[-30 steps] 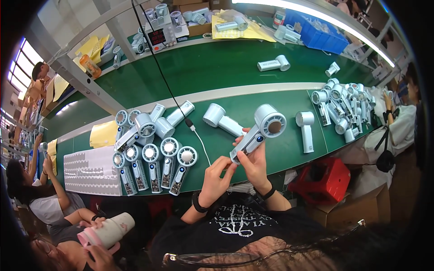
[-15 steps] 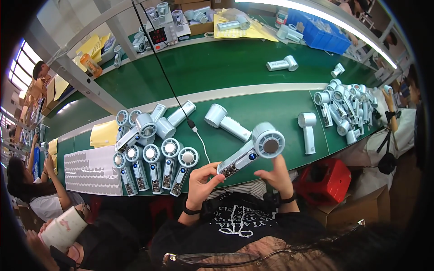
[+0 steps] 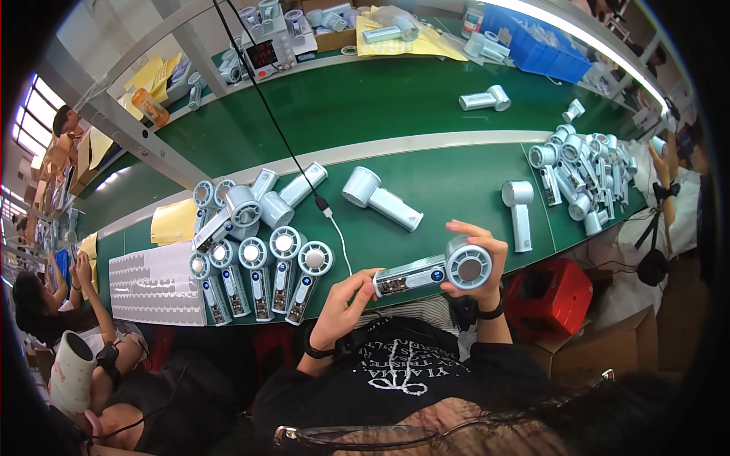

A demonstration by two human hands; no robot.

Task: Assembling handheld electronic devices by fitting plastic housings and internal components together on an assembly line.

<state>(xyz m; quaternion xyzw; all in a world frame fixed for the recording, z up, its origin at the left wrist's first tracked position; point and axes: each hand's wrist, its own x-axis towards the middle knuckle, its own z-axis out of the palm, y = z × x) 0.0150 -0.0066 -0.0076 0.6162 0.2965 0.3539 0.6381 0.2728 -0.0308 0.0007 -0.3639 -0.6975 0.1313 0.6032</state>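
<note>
A light-blue handheld fan [image 3: 411, 275] is held almost level in front of me, its round grille facing up. The handle is uncovered on one side, showing a circuit board and a small lit blue display. My left hand [image 3: 340, 308] grips the handle's end between thumb and fingers. My right hand [image 3: 490, 262] is wrapped around the fan head. Beyond them, another light-blue fan [image 3: 382, 199] lies on the green table. A white cable [image 3: 341, 247], joined to a black hanging cord, runs down close to my left hand.
Left of my hands lie several open-handled fans [image 3: 258, 266] beside a sheet of white labels [image 3: 156, 285]. One fan [image 3: 518, 215] lies to the right, before a large fan pile [image 3: 582, 175]. A red stool [image 3: 549, 300] stands below the table edge. Co-workers sit left and right.
The fan has swung from a slant to nearly level, its head lowered toward me. My right hand has closed around the head; my left still holds the handle end.
</note>
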